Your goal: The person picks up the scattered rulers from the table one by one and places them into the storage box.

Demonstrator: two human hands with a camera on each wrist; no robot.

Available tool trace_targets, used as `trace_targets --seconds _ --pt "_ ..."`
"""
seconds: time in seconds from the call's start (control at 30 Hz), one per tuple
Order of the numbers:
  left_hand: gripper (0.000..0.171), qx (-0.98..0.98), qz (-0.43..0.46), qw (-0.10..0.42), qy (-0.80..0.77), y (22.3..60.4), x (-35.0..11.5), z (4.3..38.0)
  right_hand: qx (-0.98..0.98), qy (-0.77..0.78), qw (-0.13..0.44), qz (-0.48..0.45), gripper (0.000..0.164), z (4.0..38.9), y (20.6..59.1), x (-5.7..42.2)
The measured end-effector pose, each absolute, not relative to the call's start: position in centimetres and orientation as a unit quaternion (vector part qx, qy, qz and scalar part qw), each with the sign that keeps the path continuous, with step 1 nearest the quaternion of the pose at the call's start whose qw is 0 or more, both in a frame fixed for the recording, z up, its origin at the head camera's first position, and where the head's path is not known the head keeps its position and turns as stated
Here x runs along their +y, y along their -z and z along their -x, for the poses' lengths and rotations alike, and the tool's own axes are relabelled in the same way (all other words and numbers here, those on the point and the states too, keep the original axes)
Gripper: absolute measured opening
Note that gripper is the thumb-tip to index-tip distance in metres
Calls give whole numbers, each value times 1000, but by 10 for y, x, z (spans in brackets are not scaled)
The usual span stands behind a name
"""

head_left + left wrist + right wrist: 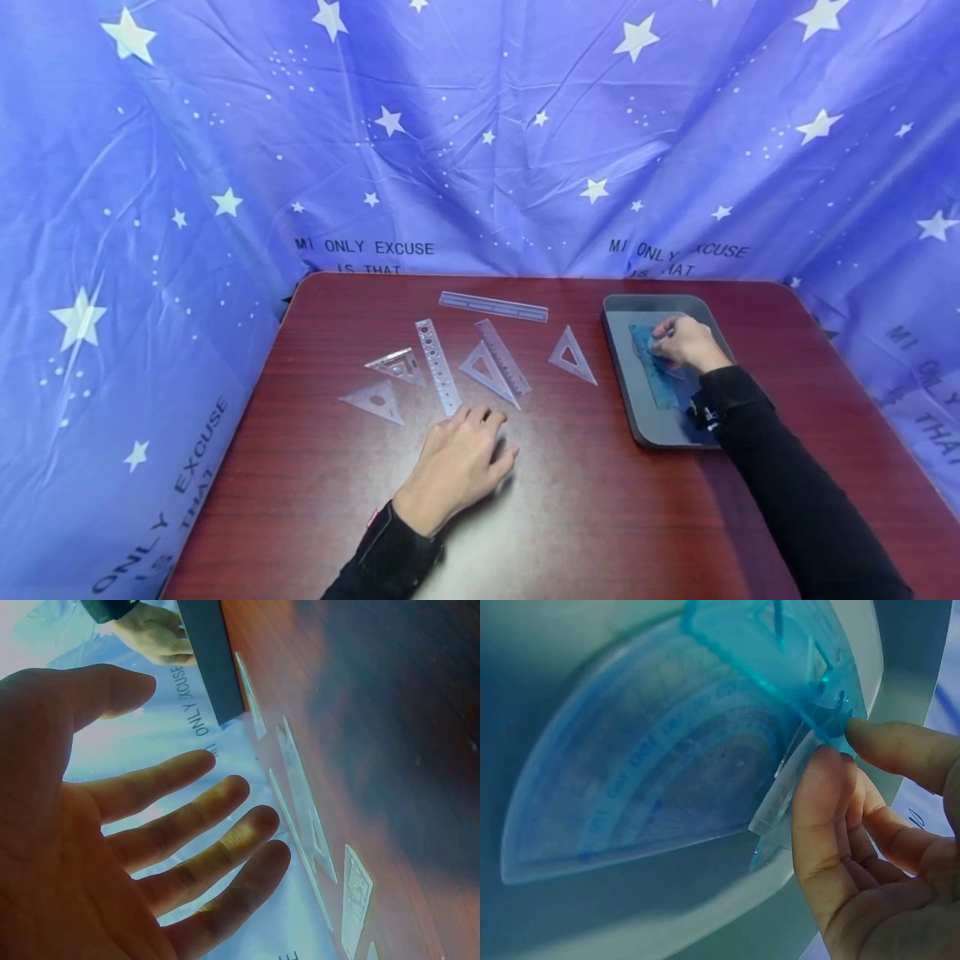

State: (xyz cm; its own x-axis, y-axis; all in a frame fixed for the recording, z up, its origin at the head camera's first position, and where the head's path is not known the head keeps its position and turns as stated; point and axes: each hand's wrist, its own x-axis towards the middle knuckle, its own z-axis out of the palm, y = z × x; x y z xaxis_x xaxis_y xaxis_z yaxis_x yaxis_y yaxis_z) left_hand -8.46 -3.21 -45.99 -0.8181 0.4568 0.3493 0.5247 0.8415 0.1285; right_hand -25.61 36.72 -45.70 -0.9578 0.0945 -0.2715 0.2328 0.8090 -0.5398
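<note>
Teal translucent plastic drawing piece (784, 671), edge-pinched by right grip (686, 343), could drag overlapping clear semicircular plastic protractor (630, 787) if they catch; left grip (457, 462) spread

The tray (667, 427) looks to me like smooth, fairly matt plastic. In it lie a glossy, see-through blue plastic piece (651, 367) and a translucent plastic protractor (652, 780). Left of the tray, clear, shiny plastic rulers (493, 306) and set squares (390, 402); beneath it, a glossy wood-grain tabletop (555, 483); behind it, creased, faintly shiny cloth (487, 167).
</note>
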Motion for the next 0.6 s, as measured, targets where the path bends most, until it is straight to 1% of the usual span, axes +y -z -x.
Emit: trace_targets --seconds 0.17,0.43,0.6 --pt "36 -948 257 152 112 461 -32 84 952 277 102 -75 32 250 453 367" --pt "30 -949 249 150 125 463 -38 86 965 251 74 -27 44 228 432 359" --pt "30 -958 229 118 129 462 -44 88 966 238 97 14 52 209 407 339"
